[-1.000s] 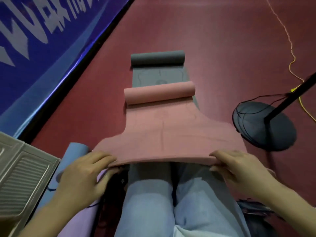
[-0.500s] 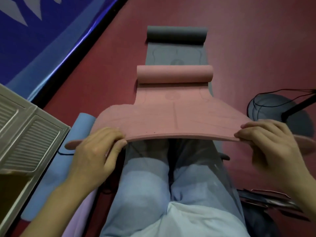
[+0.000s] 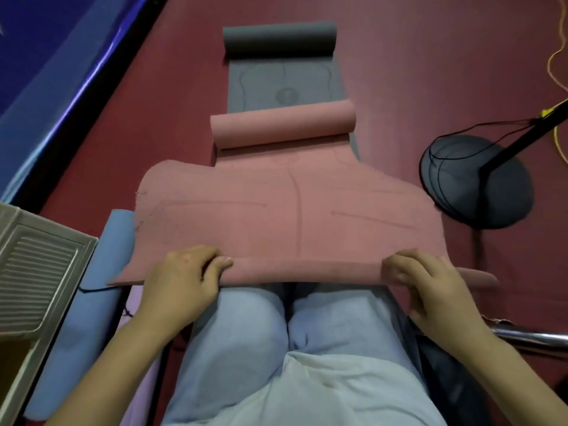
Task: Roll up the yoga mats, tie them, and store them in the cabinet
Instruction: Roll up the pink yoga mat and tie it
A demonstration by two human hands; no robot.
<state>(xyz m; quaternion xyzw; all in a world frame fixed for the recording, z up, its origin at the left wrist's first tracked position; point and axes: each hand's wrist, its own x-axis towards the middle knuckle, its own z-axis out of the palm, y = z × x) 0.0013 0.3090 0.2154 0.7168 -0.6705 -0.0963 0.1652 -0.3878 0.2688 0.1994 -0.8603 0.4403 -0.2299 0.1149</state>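
1. Progress, as I judge it: the pink yoga mat (image 3: 289,210) is only at the start of its roll. Its near edge is turned over into a first narrow fold above the person's knees, while the rest lies spread forward along the floor (image 3: 430,72), with its far end curled up loosely.
2. The grey yoga mat (image 3: 284,78) lies beyond and partly beneath the pink one, mostly flat, with its own far end curled. It looks not yet rolled from this side.
3. A blue rolled mat (image 3: 89,318) lies at the person's left, beside the cabinet door (image 3: 37,272), with a dark string (image 3: 92,289) across it. It seems rolled and perhaps tied, but not stored yet.
4. What is left, by my reckoning: finish rolling the pink mat, tie it, do the same for the grey one, then put all of them into the cabinet.
5. The left hand (image 3: 181,284) grips the folded near edge left of centre, thumb on top and fingers curled under the fold.
6. The right hand (image 3: 430,287) grips the same edge toward the right, fingers curled over it. A short stretch of mat sticks out past each hand.
7. The folded edge runs straight between the two hands, just above the lap, so both are clamped on the mat.
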